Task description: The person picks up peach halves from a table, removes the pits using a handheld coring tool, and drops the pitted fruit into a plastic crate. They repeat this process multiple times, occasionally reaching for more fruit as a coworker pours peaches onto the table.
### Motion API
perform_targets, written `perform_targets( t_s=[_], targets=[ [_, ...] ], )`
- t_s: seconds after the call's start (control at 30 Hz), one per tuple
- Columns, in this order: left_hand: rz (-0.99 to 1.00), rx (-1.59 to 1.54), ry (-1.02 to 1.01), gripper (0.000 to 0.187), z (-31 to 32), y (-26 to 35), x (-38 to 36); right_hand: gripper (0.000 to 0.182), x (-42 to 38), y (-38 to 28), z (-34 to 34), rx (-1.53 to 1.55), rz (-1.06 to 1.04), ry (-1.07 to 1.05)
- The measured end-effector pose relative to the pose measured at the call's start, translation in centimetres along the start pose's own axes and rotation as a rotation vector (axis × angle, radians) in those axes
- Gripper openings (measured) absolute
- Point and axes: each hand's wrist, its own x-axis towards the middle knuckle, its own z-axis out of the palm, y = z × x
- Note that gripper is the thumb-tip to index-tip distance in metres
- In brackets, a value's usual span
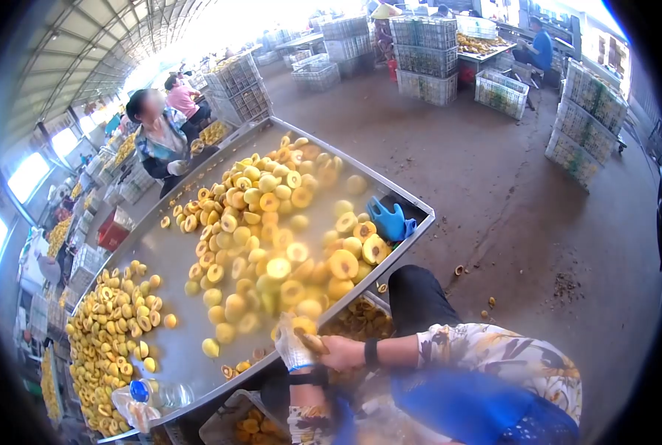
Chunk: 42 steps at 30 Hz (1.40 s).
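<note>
At the near edge of the metal table (169,276), my left hand (292,348) wears a white glove and is closed around a yellow peach half (304,325). My bare right hand (343,353) meets it from the right, its fingers closed against the glove; what they grip is hidden. Just beyond my hands lies a big heap of halved peaches (268,215), many with brown pit hollows showing. Blur covers part of this heap. Under the table edge, a crate (372,300) holds brownish pieces.
Blue gloves (387,219) lie at the table's right corner. A clear bottle (160,393) with a blue cap and another peach pile (116,326) are at the left. A co-worker (160,141) sits across the table. Stacked crates (585,122) stand on the floor at right.
</note>
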Motion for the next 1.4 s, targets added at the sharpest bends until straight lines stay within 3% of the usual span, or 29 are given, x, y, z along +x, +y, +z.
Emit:
perform_targets(
  t_s=[0.13, 0.23, 0.33, 0.43, 0.53, 0.57, 0.6, 0.63, 0.67, 0.73, 0.8, 0.83, 0.87, 0.9, 0.93, 0.97, 1.03, 1.07, 1.1, 1.13, 1.17, 1.27, 1.33, 1.4],
  targets=[
    [0.046, 0.076, 0.005, 0.03, 0.0, -0.3, 0.3, 0.023, -0.4, -0.4, -0.2, 0.065, 0.121, -0.043],
    [0.026, 0.031, -0.107, 0.032, -0.4, -0.3, 0.2, 0.018, 0.0, 1.0, 0.3, 0.297, 0.107, -0.09],
    [-0.117, -0.021, -0.241, 0.032, -0.3, 0.7, -0.2, 0.021, -0.2, 1.3, 0.3, 0.533, 0.157, -0.24],
    [-0.224, -0.022, -0.208, 0.037, 0.4, 2.1, -1.0, 0.017, 1.4, 3.7, 0.2, 0.782, 0.117, -0.416],
    [-0.413, -0.297, -0.248, 0.043, -1.0, 1.8, -0.6, 0.015, 1.5, 4.4, 0.2, 1.035, -0.014, -0.687],
    [-0.429, -0.191, -0.351, 0.044, -2.6, 1.3, 0.7, 0.014, 1.1, 3.7, 0.6, 1.026, -0.021, -0.725],
    [-0.488, -0.141, -0.226, 0.04, -4.3, -0.2, 0.9, 0.013, 0.6, 3.1, 0.9, 1.017, -0.027, -0.761],
    [-0.395, -0.122, -0.208, 0.037, -2.5, 2.7, -1.4, 0.013, 0.6, 3.2, 0.9, 1.041, -0.042, -0.849],
    [-0.302, -0.104, -0.192, 0.035, -0.7, 5.5, -3.6, 0.013, 0.3, 3.0, 0.6, 1.021, -0.069, -0.807],
    [-0.065, -0.182, 0.08, 0.033, -5.2, 5.8, -2.5, 0.013, -0.5, 2.6, -0.3, 0.978, -0.12, -0.72],
    [0.03, -0.24, 0.19, 0.035, -10.3, 8.0, -3.6, 0.011, 0.6, 5.3, -1.7, 0.964, -0.048, -0.674],
    [0.368, 0.123, 0.367, 0.036, -16.4, 6.6, -3.1, 0.011, 0.7, 6.0, -2.2, 0.738, -0.009, -0.549],
    [0.433, 0.488, 0.471, 0.036, -18.6, 7.1, -3.8, 0.011, 0.7, 6.7, -2.6, 0.51, 0.027, -0.421],
    [0.474, 0.85, 0.617, 0.036, -20.8, 7.6, -4.4, 0.014, 0.7, 7.7, -2.9, -0.148, -0.237, -0.268],
    [0.223, 1.197, 0.684, 0.036, -20.4, 9.8, -6.8, 0.018, 0.0, 7.2, -3.2, -0.804, -0.485, -0.088],
    [0.303, 1.327, 0.714, 0.034, -20.3, 9.6, -7.1, 0.024, -1.0, 6.7, -3.8, -0.869, -0.323, -0.181],
    [0.472, 1.59, 0.784, 0.031, -19.6, 9.9, -8.3, 0.023, 0.5, 9.0, -2.9, -0.853, -0.288, -0.098],
    [0.577, 1.511, 0.651, 0.032, -18.7, 9.9, -7.4, 0.023, 1.2, 10.0, -2.6, -0.853, -0.27, -0.06],
    [0.562, 1.471, 0.525, 0.029, -15.8, 10.0, -6.9, 0.021, 0.3, 8.7, -2.3, -0.754, -0.322, -0.004],
    [0.635, 1.329, 0.51, 0.027, -16.4, 7.7, -4.0, 0.021, 0.4, 8.6, -1.9, -0.717, -0.352, -0.011],
    [0.545, 1.343, 0.371, 0.025, -12.3, 7.9, -3.5, 0.02, 0.7, 8.6, -1.8, -0.683, -0.383, -0.011],
    [0.708, 1.573, 0.003, 0.031, -5.5, 4.7, 1.1, 0.02, 0.6, 7.9, -1.8, -0.701, -0.385, -0.01],
    [0.43, 1.78, -0.21, 0.037, -1.1, 3.8, 2.6, 0.021, 0.4, 8.7, -2.0, -0.713, -0.36, -0.015],
    [0.342, 1.841, -0.28, 0.042, -0.7, 2.3, 4.9, 0.022, 1.1, 11.2, -2.2, -0.697, -0.315, -0.042]
  ],
)
